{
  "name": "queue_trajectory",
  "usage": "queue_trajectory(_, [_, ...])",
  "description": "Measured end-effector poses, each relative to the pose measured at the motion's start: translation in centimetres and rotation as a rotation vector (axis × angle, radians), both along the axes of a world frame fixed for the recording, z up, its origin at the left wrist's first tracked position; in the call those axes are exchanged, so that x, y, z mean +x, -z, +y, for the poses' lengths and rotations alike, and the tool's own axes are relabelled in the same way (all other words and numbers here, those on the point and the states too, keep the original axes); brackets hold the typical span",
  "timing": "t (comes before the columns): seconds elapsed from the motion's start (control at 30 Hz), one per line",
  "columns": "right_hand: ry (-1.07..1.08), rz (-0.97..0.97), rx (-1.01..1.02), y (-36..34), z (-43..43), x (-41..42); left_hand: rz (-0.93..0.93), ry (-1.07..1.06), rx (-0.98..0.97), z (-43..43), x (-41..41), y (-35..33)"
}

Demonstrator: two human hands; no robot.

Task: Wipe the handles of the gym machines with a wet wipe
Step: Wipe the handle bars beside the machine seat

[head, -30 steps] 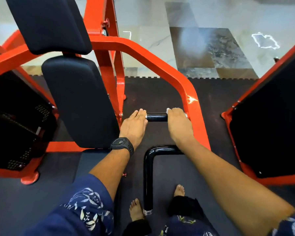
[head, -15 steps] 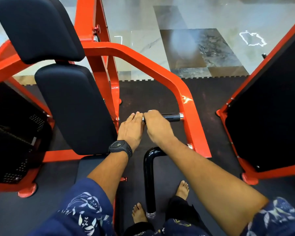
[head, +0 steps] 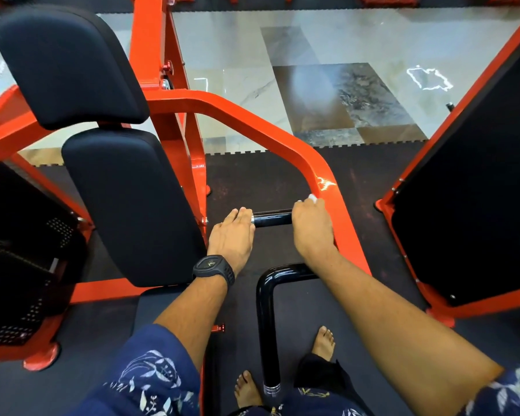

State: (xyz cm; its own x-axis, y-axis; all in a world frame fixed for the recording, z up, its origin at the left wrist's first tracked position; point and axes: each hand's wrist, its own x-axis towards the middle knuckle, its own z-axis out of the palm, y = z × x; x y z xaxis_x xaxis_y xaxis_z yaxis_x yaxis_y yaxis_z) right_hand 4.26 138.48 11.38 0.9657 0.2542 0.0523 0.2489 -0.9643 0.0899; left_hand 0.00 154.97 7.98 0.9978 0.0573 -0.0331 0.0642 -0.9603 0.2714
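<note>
Handle [head: 272,219], short and black, shows between my two hands. My right hand [head: 312,232] is curled over its right end, just beside the orange frame [head: 338,214], gripping a white wipe [head: 312,198] that peeks out past the knuckles. My left hand [head: 231,235] lies over the left end, fingers together; I cannot tell whether they wrap round it. A black watch [head: 213,270] sits on that wrist, and a dark seat pad [head: 132,205] stands left of it.
</note>
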Motion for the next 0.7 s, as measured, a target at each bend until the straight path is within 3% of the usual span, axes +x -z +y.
queue_trajectory(0.1, [-0.2,0.037,0.073,0.6,1.7,-0.5,-0.008,-0.006,-0.01,-0.1,0.0,0.1])
queue_trajectory(0.27, [0.008,-0.017,0.218,2.4,0.0,0.2,-0.002,0.003,-0.009,0.1,0.1,0.4])
queue_trajectory(0.43, [-0.291,0.075,0.212,2.7,2.8,-1.4,-0.001,0.007,-0.025,0.3,0.1,0.7])
queue_trajectory(0.6, [-0.113,0.052,0.235,2.6,1.0,-0.7,-0.001,-0.011,-0.045,0.2,0.1,0.9])
queue_trajectory(0.7, [-0.286,0.093,0.285,2.4,3.9,-1.3,-0.007,-0.044,-0.125,0.3,0.1,1.1])
